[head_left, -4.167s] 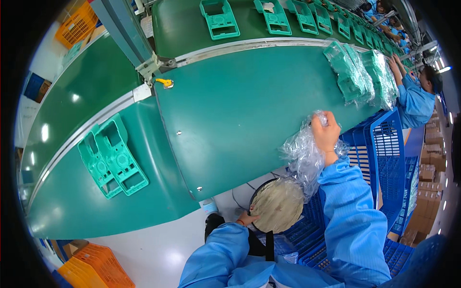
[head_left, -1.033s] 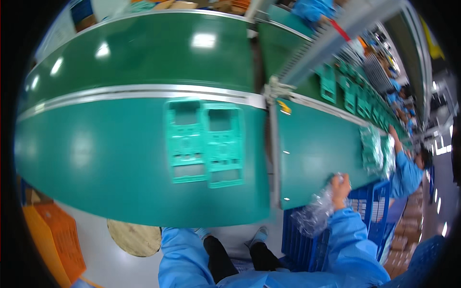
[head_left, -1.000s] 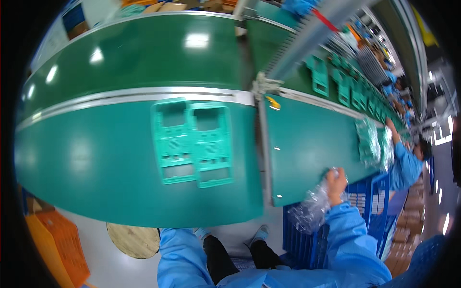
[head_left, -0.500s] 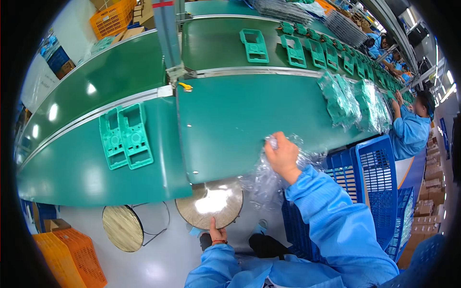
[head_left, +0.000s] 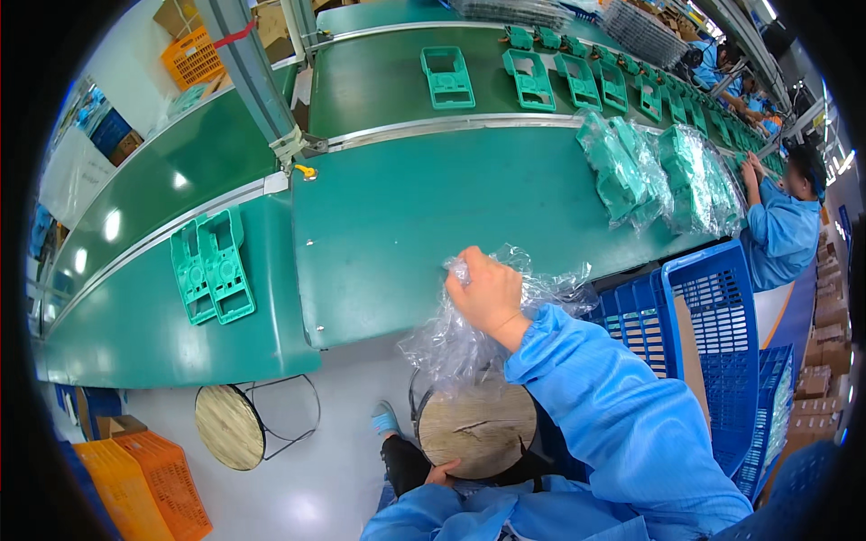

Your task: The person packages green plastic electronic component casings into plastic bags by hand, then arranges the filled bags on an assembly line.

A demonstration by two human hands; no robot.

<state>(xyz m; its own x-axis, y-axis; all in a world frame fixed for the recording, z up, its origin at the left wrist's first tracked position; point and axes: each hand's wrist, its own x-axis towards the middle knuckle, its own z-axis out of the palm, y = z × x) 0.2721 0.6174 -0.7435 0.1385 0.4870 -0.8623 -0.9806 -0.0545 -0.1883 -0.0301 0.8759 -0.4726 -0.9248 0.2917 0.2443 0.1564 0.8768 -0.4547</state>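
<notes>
In my right hand point(head_left: 488, 293) is a crumpled bundle of clear plastic bags point(head_left: 448, 341), gripped above the front edge of the green work table point(head_left: 397, 216). The bags hang down over that edge. Low in the view, my left hand point(head_left: 442, 473) grips the near rim of a round wooden-topped stool point(head_left: 478, 428). Part of this hand is hidden by the seat and my sleeve. Bagged green plastic housings point(head_left: 622, 167) lie farther off on the table's right side.
Two bare green housings point(head_left: 213, 266) lie on the left table. Blue crates point(head_left: 713, 334) stand close at my right, orange crates point(head_left: 149, 482) at lower left. A second stool point(head_left: 230, 426) is on the floor. Housings line the conveyor point(head_left: 379, 86); a co-worker point(head_left: 780, 225) stands at right.
The stool has shifted right and toward me with my left hand on its rim. My right hand and the plastic bags have moved left. My view has turned slightly.
</notes>
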